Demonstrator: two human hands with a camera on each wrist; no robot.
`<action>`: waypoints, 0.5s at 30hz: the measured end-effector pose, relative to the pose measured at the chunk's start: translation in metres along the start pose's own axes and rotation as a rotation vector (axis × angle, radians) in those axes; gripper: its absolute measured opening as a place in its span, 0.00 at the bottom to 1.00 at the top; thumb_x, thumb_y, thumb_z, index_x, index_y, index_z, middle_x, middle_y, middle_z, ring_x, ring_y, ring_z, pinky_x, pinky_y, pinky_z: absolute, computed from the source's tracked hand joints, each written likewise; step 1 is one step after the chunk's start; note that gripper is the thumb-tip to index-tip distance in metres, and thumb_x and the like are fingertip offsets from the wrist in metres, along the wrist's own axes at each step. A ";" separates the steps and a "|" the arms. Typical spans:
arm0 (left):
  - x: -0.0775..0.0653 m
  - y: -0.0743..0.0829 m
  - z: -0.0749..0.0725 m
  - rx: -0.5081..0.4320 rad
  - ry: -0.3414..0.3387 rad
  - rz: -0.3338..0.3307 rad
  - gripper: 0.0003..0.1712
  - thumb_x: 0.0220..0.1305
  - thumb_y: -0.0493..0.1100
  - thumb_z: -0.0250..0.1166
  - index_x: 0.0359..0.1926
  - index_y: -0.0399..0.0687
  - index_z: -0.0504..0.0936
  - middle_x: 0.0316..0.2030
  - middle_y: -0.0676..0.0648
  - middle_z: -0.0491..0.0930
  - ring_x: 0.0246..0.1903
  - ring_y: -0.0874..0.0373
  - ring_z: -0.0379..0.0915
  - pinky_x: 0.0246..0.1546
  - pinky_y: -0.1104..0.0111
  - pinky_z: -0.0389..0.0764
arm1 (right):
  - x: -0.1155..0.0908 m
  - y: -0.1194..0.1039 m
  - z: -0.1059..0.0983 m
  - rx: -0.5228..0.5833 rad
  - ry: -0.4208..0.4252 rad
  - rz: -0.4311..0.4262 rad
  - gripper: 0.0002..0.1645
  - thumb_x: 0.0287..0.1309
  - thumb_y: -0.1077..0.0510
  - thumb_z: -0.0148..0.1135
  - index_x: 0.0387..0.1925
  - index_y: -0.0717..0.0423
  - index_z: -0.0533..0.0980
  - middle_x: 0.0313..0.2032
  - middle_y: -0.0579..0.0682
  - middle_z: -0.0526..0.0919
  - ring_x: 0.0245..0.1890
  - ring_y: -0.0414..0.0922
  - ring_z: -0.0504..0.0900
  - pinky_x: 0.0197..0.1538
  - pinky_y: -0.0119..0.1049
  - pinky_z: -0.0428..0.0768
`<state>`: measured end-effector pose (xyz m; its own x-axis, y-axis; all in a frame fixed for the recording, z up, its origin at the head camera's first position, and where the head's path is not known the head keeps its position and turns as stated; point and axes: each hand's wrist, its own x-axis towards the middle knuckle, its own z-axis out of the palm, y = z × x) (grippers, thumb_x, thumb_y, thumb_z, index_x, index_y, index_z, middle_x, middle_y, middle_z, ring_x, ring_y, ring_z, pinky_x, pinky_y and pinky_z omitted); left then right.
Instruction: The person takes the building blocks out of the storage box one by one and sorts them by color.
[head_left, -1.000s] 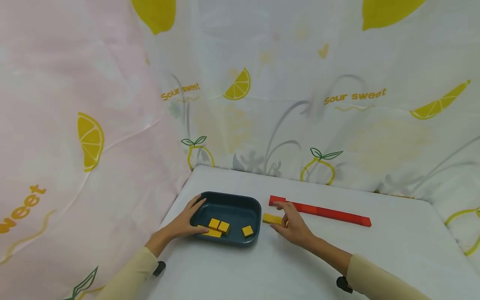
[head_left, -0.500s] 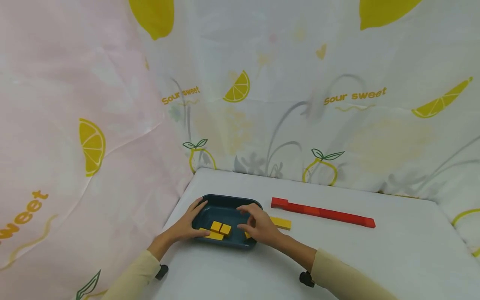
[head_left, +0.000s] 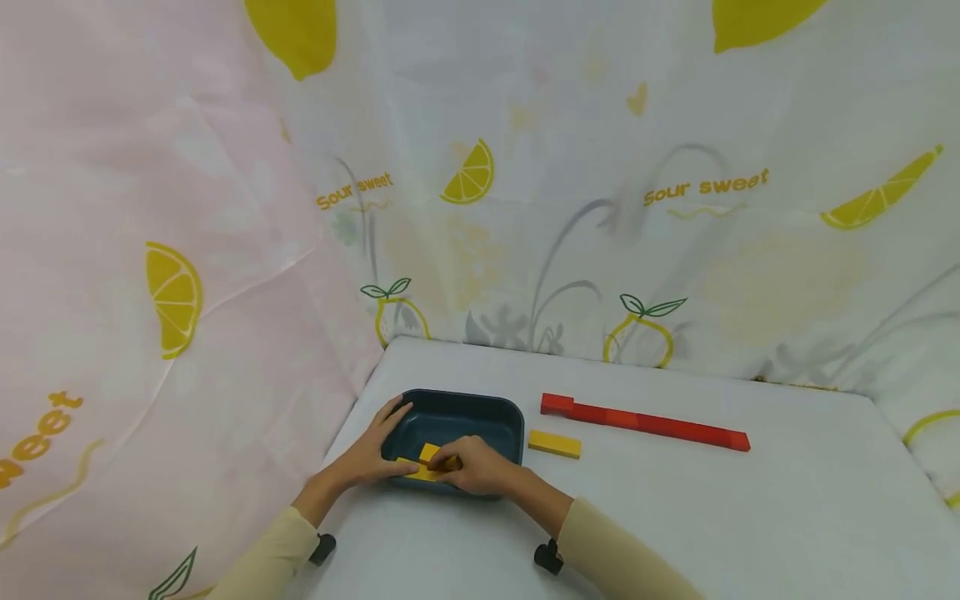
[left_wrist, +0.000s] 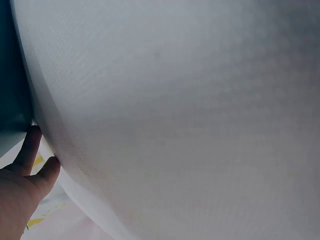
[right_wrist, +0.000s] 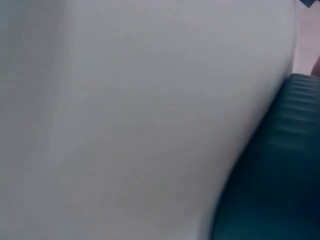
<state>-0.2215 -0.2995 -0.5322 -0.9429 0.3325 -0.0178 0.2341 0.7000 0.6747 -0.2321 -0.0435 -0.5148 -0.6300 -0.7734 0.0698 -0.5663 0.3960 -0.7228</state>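
A dark blue rectangular dish [head_left: 501,408] stands on the white table with yellow blocks [head_left: 427,451] inside, toward its front. My left hand [head_left: 369,452] rests on the dish's left end, fingers spread straight along the rim and thumb over the front left corner. In the left wrist view, two fingers [left_wrist: 47,175] of it reach up beside the dish's side [left_wrist: 12,80]. My right hand [head_left: 480,467] is down in the dish, thumb and fingers pinching one of the small yellow blocks. It covers the dish's front right part.
Right of the dish lies a longer yellow block [head_left: 555,444] on the table. Behind it a row of red blocks [head_left: 645,422] runs to the right. A lemon-print cloth [head_left: 555,250] hangs along the back and left of the white table [head_left: 675,508].
My right hand has let go of the longer yellow block beside the dish. It has moved left into the dish and onto a small yellow block. The left hand has stayed put.
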 end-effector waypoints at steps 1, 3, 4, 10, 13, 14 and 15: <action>0.001 0.000 0.000 0.006 0.003 -0.004 0.61 0.51 0.62 0.74 0.79 0.58 0.49 0.79 0.44 0.36 0.75 0.36 0.41 0.65 0.32 0.58 | 0.002 0.001 -0.001 -0.031 -0.011 -0.006 0.12 0.60 0.60 0.68 0.47 0.51 0.85 0.46 0.41 0.87 0.47 0.33 0.82 0.52 0.25 0.79; 0.003 0.000 0.000 0.005 0.012 -0.004 0.61 0.51 0.62 0.74 0.78 0.57 0.50 0.79 0.43 0.36 0.75 0.35 0.41 0.64 0.31 0.58 | 0.006 0.002 -0.002 -0.082 -0.027 -0.020 0.13 0.59 0.60 0.69 0.47 0.51 0.85 0.48 0.42 0.87 0.48 0.34 0.82 0.53 0.26 0.79; 0.003 0.000 0.000 -0.001 0.013 -0.002 0.61 0.51 0.61 0.75 0.78 0.57 0.50 0.79 0.43 0.36 0.75 0.35 0.42 0.64 0.31 0.58 | 0.008 0.003 -0.002 -0.113 -0.031 -0.027 0.14 0.58 0.59 0.70 0.47 0.50 0.85 0.48 0.42 0.87 0.49 0.34 0.82 0.54 0.27 0.79; 0.002 0.000 0.002 -0.005 0.004 0.008 0.60 0.51 0.61 0.74 0.78 0.54 0.51 0.79 0.42 0.38 0.74 0.34 0.44 0.64 0.32 0.59 | 0.014 0.010 0.004 -0.335 -0.075 -0.033 0.18 0.57 0.53 0.72 0.50 0.46 0.84 0.52 0.40 0.85 0.52 0.35 0.81 0.57 0.31 0.78; 0.001 0.000 0.001 0.013 0.001 0.004 0.59 0.52 0.62 0.74 0.78 0.55 0.51 0.79 0.42 0.38 0.74 0.34 0.44 0.65 0.33 0.59 | 0.018 0.009 0.007 -0.414 -0.082 -0.018 0.21 0.58 0.51 0.71 0.53 0.46 0.82 0.53 0.40 0.84 0.52 0.35 0.81 0.56 0.31 0.79; 0.001 -0.001 0.000 0.017 0.005 0.004 0.59 0.52 0.62 0.74 0.78 0.55 0.51 0.79 0.42 0.38 0.74 0.34 0.44 0.65 0.33 0.59 | 0.019 0.009 0.008 -0.428 -0.080 -0.013 0.22 0.58 0.51 0.71 0.55 0.46 0.82 0.54 0.40 0.84 0.52 0.35 0.81 0.56 0.31 0.79; 0.001 -0.001 -0.001 0.019 0.010 0.003 0.59 0.51 0.61 0.74 0.78 0.56 0.52 0.79 0.42 0.38 0.74 0.35 0.44 0.65 0.33 0.59 | 0.021 0.008 0.008 -0.437 -0.074 -0.014 0.22 0.58 0.52 0.70 0.56 0.46 0.81 0.54 0.40 0.84 0.52 0.34 0.81 0.56 0.31 0.79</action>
<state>-0.2228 -0.3006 -0.5321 -0.9445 0.3285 -0.0081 0.2415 0.7107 0.6607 -0.2454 -0.0611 -0.5244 -0.5900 -0.8072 0.0167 -0.7561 0.5451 -0.3622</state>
